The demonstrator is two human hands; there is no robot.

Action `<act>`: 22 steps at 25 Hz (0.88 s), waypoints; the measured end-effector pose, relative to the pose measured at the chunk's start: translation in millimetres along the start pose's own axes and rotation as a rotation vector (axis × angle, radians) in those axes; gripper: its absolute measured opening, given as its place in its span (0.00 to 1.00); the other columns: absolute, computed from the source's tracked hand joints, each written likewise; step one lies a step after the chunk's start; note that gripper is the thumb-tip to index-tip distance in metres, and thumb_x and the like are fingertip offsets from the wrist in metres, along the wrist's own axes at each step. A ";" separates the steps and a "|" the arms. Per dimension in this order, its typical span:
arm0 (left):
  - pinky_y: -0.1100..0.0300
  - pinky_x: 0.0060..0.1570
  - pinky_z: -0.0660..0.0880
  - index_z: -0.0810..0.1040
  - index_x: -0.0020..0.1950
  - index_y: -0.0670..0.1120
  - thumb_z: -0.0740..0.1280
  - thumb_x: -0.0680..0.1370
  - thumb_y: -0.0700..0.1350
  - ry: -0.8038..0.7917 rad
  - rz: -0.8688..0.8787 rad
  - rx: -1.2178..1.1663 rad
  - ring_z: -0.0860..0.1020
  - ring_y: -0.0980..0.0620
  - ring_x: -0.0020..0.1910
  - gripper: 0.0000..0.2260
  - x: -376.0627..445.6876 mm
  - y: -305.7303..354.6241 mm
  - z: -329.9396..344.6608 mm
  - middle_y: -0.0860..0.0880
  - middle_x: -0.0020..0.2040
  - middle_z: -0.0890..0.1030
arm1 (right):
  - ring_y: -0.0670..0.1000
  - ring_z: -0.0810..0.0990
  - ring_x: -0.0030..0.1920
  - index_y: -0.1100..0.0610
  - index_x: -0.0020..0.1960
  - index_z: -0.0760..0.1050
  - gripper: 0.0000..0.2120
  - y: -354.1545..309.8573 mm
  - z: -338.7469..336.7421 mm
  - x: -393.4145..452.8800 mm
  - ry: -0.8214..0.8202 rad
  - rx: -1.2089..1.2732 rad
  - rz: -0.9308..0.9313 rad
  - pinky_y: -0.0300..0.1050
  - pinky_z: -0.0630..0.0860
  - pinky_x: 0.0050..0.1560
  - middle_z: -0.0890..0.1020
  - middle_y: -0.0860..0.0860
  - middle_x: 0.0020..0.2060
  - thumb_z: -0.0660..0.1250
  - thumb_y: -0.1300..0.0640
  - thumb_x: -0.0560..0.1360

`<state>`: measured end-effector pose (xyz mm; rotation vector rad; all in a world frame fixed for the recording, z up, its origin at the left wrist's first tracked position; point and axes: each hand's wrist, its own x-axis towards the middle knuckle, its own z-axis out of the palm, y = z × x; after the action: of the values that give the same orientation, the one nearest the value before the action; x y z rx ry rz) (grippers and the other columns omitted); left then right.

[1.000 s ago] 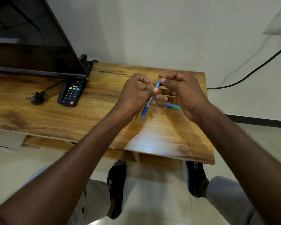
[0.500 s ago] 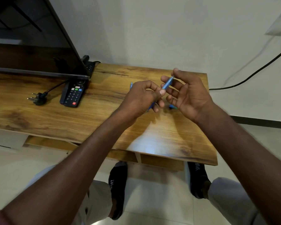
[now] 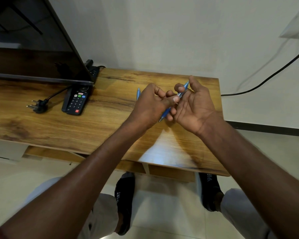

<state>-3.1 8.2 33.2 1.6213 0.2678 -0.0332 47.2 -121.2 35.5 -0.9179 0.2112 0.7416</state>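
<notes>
Over the wooden table point(image 3: 93, 128), both my hands hold one blue pen point(image 3: 166, 112). It slants with its tip down to the left and its top end up to the right. My left hand point(image 3: 148, 106) pinches the middle of the barrel between thumb and fingers. My right hand point(image 3: 197, 107) is turned palm up, and its curled index finger and thumb hold the pen's upper end. A second blue pen point(image 3: 138, 93) lies on the table just beyond my left hand, mostly hidden by it.
A black remote point(image 3: 77, 102) and a loose black plug point(image 3: 39, 105) lie on the left of the table, under the edge of a TV screen point(image 3: 33, 49). A power strip point(image 3: 93, 71) sits behind the screen. A black cable point(image 3: 266, 78) runs along the wall on the right. My feet are under the table's front edge.
My right hand has turned palm up and its fingers have spread. The pen's top end has swung right and up. The second pen has come into view beyond my left hand.
</notes>
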 end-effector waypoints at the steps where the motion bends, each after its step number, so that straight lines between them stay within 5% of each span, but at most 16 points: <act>1: 0.60 0.26 0.75 0.67 0.57 0.42 0.73 0.80 0.38 -0.014 -0.006 0.021 0.80 0.48 0.26 0.14 0.2 -0.5 -0.7 0.36 0.38 0.83 | 0.53 0.68 0.34 0.52 0.36 0.66 0.27 -1.4 -2.3 0.1 0.000 0.052 -0.010 0.48 0.61 0.37 0.73 0.50 0.37 0.49 0.34 0.84; 5: 0.58 0.35 0.77 0.76 0.54 0.37 0.77 0.78 0.44 -0.085 -0.022 0.205 0.82 0.47 0.31 0.15 2.7 -5.7 -3.5 0.40 0.38 0.86 | 0.52 0.75 0.36 0.53 0.35 0.65 0.27 -9.4 -11.7 1.3 -0.010 0.289 -0.080 0.46 0.63 0.42 0.68 0.49 0.32 0.54 0.35 0.83; 11: 0.61 0.29 0.76 0.77 0.50 0.36 0.79 0.75 0.40 -0.107 0.011 0.181 0.81 0.47 0.29 0.13 2.1 -6.2 -3.1 0.41 0.34 0.85 | 0.51 0.64 0.29 0.53 0.31 0.58 0.35 -11.8 -14.4 -0.3 -0.056 0.282 -0.123 0.43 0.59 0.35 0.60 0.50 0.27 0.56 0.22 0.76; 17: 0.57 0.34 0.77 0.77 0.50 0.40 0.79 0.76 0.45 -0.150 -0.021 0.222 0.84 0.47 0.33 0.14 2.3 -7.8 -5.8 0.42 0.38 0.87 | 0.49 0.58 0.27 0.53 0.29 0.58 0.30 -15.1 -13.8 -0.1 -0.001 0.335 -0.114 0.43 0.64 0.35 0.58 0.48 0.25 0.58 0.33 0.80; 22: 0.58 0.34 0.75 0.78 0.50 0.41 0.79 0.76 0.45 -0.236 -0.030 0.149 0.84 0.49 0.33 0.12 4.2 -7.9 -9.2 0.41 0.38 0.87 | 0.48 0.51 0.28 0.53 0.35 0.64 0.26 -17.6 -16.5 -2.5 -0.067 0.379 -0.119 0.44 0.53 0.34 0.58 0.47 0.24 0.54 0.35 0.81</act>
<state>-1.9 18.3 25.3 1.7429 0.1088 -0.2711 59.2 -142.0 38.0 -0.5391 0.2262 0.5945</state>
